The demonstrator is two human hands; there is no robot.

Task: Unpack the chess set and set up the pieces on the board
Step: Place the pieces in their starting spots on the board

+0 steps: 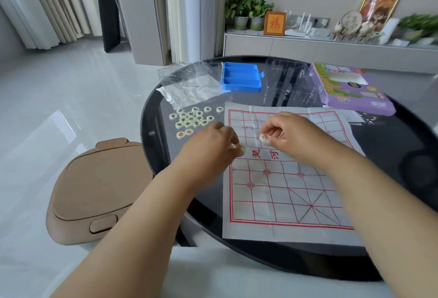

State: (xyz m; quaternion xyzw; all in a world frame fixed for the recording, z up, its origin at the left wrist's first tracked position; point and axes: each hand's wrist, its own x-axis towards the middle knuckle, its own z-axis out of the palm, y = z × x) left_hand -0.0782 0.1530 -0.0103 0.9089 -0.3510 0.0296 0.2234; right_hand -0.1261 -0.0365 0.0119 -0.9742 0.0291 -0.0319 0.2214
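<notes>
Head view: left hand [213, 141] and right hand [282, 129] each pinch a red-marked cream disc piece [264, 137] over the white paper board [284, 203], ready for placing.

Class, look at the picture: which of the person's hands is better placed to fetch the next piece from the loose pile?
Probably the left hand: it is nearer the pile of pieces, which lies left of the board. The right hand is over the board, pinching a red-marked piece.

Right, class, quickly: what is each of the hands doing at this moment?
Left hand: fingers curled, pinching a red-marked piece at the board's left edge.
Right hand: pinching another red-marked piece over the board.
</notes>
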